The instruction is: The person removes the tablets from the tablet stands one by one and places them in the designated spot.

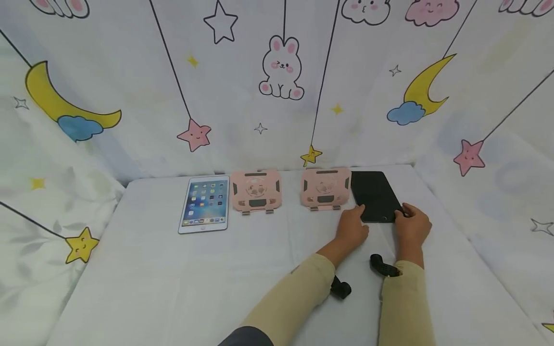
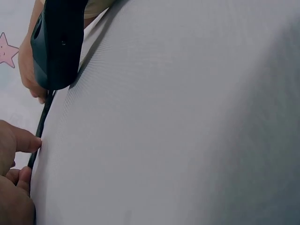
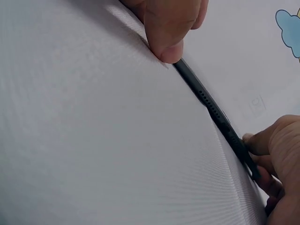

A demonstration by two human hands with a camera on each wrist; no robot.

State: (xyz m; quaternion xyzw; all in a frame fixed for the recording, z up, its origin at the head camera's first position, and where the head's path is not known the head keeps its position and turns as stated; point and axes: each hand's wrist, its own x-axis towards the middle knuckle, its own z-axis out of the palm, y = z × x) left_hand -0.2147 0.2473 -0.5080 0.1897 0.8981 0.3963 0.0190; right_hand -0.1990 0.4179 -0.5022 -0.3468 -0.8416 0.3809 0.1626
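A black tablet (image 1: 375,192), its screen dark, lies at the right end of the white table. My left hand (image 1: 351,228) pinches its near left corner. At the near right corner, my right hand (image 1: 412,226) grips the edge between thumb and fingers. In the right wrist view the tablet's thin side (image 3: 213,110) with speaker holes runs between the left hand (image 3: 171,28) and the right hand (image 3: 283,164). The left wrist view shows the tablet edge (image 2: 46,115) passing from the left hand (image 2: 14,187) up to the right hand (image 2: 29,70).
Two pink cases (image 1: 257,190) with folded feet, one a pink case (image 1: 325,187) beside the black tablet, lie along the table's back. Left of them lies a white tablet (image 1: 205,203) with a lit screen. A printed curtain (image 1: 242,110) hangs behind; black wrist cameras (image 1: 341,288) sit below the hands.
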